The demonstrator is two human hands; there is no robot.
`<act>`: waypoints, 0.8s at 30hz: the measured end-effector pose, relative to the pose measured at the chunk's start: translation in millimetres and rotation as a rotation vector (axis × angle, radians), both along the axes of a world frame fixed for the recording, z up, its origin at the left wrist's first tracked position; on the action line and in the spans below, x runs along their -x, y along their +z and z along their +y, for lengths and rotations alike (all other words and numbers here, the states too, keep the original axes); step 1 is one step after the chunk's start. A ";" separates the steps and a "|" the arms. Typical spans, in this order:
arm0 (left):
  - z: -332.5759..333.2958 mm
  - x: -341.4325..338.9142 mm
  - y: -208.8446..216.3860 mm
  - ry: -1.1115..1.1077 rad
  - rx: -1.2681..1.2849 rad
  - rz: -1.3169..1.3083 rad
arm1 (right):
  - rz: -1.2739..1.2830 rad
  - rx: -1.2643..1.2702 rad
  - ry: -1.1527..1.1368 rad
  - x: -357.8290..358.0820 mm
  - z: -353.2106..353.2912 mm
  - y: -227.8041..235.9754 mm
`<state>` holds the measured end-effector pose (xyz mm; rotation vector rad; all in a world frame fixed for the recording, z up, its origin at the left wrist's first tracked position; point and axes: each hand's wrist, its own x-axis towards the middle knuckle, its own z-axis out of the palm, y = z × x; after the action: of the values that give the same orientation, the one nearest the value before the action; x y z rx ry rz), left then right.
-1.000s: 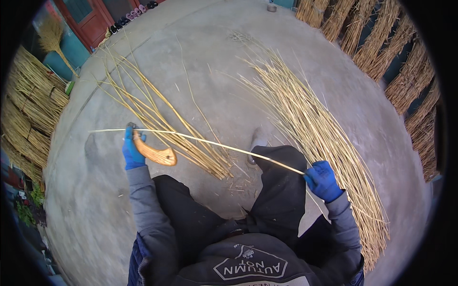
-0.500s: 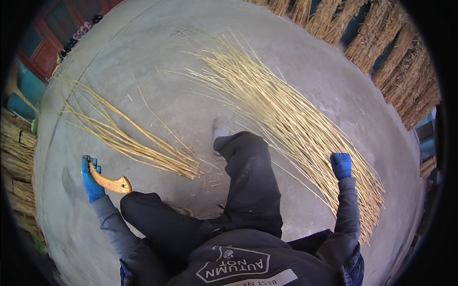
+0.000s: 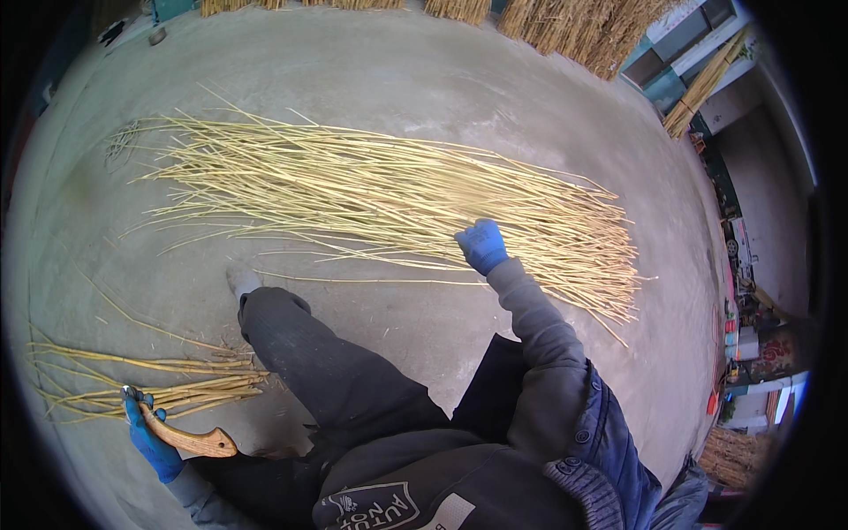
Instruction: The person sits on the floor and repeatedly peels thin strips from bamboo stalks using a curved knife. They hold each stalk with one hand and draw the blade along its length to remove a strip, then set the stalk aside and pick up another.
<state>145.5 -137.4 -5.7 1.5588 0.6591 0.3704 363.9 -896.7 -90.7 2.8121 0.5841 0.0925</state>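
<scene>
My left hand (image 3: 155,443), in a blue work glove, is wrapped round a tool with a curved wooden handle (image 3: 190,435). The handle's butt flares out and points right; the tool's working end cannot be seen. Just beyond this hand lies a small bundle of thin dry stalks (image 3: 208,387). A large spread pile of long yellowish stalks (image 3: 380,190) stretches across the floor ahead. My right hand (image 3: 483,245), gloved in blue too, is a closed fist at the near side of that pile, right of its middle. The fingers face away, so whatever they grip is hidden.
Grey concrete floor (image 3: 371,62) surrounds the stalks. Upright bundles of dried stalks (image 3: 574,31) line the far edge, and another bundle (image 3: 707,84) leans at the far right. My shoe (image 3: 243,278) is between the two stalk piles. Assorted household items stand along the right.
My view has turned right, so the large pile now runs crosswise ahead. My right fist has moved forward and inward from the pile's near end. My left hand still holds the wooden handle.
</scene>
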 end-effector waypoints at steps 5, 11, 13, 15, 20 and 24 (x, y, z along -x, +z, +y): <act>-3.8 -15.1 -13.0 -0.028 0.076 0.071 | 0.083 0.194 -0.423 15.3 -72.5 3.3; -21.3 -20.6 -24.5 -0.128 0.106 0.155 | 0.072 0.261 -0.868 21.9 -93.9 -38.1; -28.5 -24.3 -22.4 -0.080 0.080 0.226 | 0.057 0.202 -0.742 13.1 -60.7 -62.7; -37.4 -27.8 -15.1 -0.006 0.101 0.231 | 0.125 0.155 -0.649 -2.5 -10.1 -84.4; -56.4 -16.0 22.9 -0.075 0.015 0.169 | 0.032 -0.126 -0.267 -65.4 152.0 -81.9; -51.4 -3.8 38.0 0.031 0.144 0.083 | -0.001 -0.296 0.023 -130.3 298.2 -32.2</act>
<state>149.3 -188.8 32.3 1.4337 0.7591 0.2764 494.2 -598.5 -122.9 3.0899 0.6510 0.2011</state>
